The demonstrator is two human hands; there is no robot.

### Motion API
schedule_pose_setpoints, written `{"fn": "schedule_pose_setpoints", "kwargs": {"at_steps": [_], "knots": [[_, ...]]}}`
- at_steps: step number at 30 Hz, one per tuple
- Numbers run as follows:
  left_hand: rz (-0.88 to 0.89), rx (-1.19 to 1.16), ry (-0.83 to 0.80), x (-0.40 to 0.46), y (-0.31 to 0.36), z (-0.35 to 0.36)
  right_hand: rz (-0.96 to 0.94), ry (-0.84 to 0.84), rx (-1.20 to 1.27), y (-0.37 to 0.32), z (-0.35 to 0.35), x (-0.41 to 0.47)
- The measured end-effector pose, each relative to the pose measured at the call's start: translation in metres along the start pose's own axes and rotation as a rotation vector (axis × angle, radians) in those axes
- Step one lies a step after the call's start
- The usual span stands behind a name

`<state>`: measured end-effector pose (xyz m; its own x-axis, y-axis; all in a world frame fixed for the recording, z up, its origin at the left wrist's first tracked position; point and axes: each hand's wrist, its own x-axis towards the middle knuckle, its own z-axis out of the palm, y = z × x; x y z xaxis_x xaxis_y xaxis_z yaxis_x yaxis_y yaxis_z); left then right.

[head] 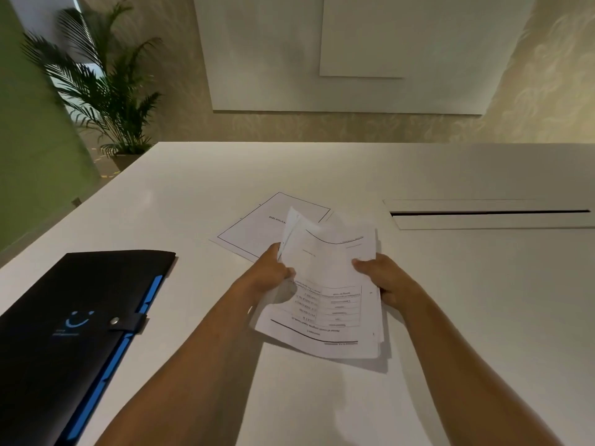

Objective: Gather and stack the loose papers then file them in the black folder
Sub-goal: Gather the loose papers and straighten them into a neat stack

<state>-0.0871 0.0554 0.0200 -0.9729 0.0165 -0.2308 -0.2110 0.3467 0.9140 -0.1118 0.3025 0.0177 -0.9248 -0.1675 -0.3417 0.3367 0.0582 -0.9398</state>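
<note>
A bundle of white printed papers (335,284) is lifted a little above the white table (193,194), its far end curling upward. My left hand (273,268) grips its left edge and my right hand (383,278) grips its right edge. One loose sheet (257,226) with a thin border lies flat on the table just beyond the bundle, partly hidden by it. The black folder (74,323) lies at the near left, snapped shut by a strap, with blue tabs along its right edge.
A long cable slot (489,214) is cut into the table at the far right. A potted palm (103,91) stands on the floor past the table's far left corner. Wall panels rise behind the table's far edge.
</note>
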Motion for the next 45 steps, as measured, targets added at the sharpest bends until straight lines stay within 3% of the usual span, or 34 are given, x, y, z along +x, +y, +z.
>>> {"fn": "schedule_pose_setpoints", "kwargs": {"at_steps": [3, 8, 13, 17, 23, 26, 32, 45], "knots": [[0.0, -0.041, 0.024, 0.004, 0.003, -0.002, -0.086, 0.016, -0.102, -0.002, 0.001, -0.005], [0.068, -0.082, 0.234, 0.005, 0.008, -0.017, -0.342, -0.006, -0.123, -0.024, -0.012, -0.013], [0.3, -0.257, 0.256, -0.006, 0.039, -0.029, -0.636, -0.087, -0.086, -0.055, -0.018, -0.023], [0.505, -0.305, 0.276, -0.016, 0.067, -0.028, -0.778, 0.033, -0.136, -0.074, -0.011, -0.026], [0.768, -0.309, 0.471, -0.026, 0.096, -0.027, -0.97, 0.164, -0.072, -0.093, 0.003, -0.037], [0.8, -0.31, 0.463, -0.027, 0.093, -0.025, -0.953, 0.198, -0.075, -0.088, 0.004, -0.036], [0.685, -0.413, 0.433, -0.018, 0.067, -0.014, -0.77, 0.227, 0.088, -0.054, 0.013, -0.021], [0.614, -0.385, 0.416, -0.007, 0.06, -0.013, -0.662, 0.256, 0.06, -0.043, 0.027, -0.009]]}}
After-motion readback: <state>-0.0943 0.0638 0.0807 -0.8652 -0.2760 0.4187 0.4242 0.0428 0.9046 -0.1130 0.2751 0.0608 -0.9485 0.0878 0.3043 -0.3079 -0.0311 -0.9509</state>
